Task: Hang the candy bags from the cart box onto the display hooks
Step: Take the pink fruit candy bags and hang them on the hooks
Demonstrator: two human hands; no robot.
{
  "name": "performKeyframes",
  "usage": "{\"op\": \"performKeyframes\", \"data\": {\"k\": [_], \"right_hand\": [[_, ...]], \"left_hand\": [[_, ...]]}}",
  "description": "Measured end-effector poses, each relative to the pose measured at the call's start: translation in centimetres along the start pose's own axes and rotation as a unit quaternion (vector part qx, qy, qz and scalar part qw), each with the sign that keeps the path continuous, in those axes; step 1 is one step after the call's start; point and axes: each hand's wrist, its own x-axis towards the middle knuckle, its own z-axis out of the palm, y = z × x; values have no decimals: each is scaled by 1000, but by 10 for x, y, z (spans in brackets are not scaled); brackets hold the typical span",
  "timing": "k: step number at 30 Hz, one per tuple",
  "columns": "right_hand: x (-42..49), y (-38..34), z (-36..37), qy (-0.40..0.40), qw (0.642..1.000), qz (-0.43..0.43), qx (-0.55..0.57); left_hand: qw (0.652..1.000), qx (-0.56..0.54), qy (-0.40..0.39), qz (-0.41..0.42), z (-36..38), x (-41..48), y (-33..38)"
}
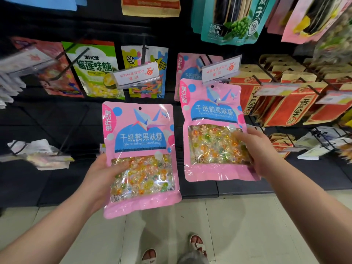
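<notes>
The right hand has its grip closed on the right edge of a pink plastic candy bag with a clear window of coloured sweets, holding it upright with its punched top edge just below the white price label; whether the hole is on a hook I cannot tell. Below and left of that label, the left hand grips a second pink candy bag by its left edge, thumb on the window. Just behind the label hangs a third pink bag
</notes>
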Motion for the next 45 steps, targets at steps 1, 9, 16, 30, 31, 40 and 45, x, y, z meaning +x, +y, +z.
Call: {"op": "performKeyframes", "data": {"k": [1,9,16,30,31,40,45], "right_hand": [[0,0,0,-3,1000,3,-2],[-9,-8,-9,37,999,9,-8],[-11,-21,-3,37,999,-2,-14],[-8,-12,1,41,998,27,-28],[-9,-11,1,41,998,26,-26],[-6,-17,-2,56,998,7,-11],[-3,-25,1,62,997,13,-40]], "left_hand": [[1000,0,0,0,-1,0,-1],[1000,-3,-5,2,-3,3,-3],[1000,-4,-16,11,1,8,-5],[1000,4,-9,6,-7,9,-7],[1000,2,-8,5,-7,9,-8],[1000,-1,-20,6,-6,11,-12],[1000,3,-12,0,-3,9,-11]]}}
